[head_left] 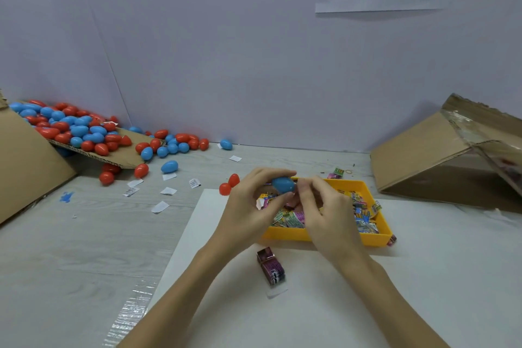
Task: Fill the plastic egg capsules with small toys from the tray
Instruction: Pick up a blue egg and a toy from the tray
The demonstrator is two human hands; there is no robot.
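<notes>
A blue plastic egg capsule [283, 184] is held above the yellow tray [375, 237]. My left hand [251, 206] grips the egg from the left, thumb and fingers curled round it. My right hand [324, 212] meets it from the right, its fingertips pinching at the egg's end; whatever lies between its fingers is hidden. The tray holds several small wrapped toys [364, 217] in colourful packets. A purple wrapped toy [270, 265] lies on the white sheet [423, 277] in front of the tray.
A pile of red and blue eggs [82, 130] spills from a cardboard box [25, 167] at the left. Two red eggs [229, 184] lie beside the tray. Paper scraps [166, 192] litter the table. Another cardboard box [440, 161] lies tipped at the right.
</notes>
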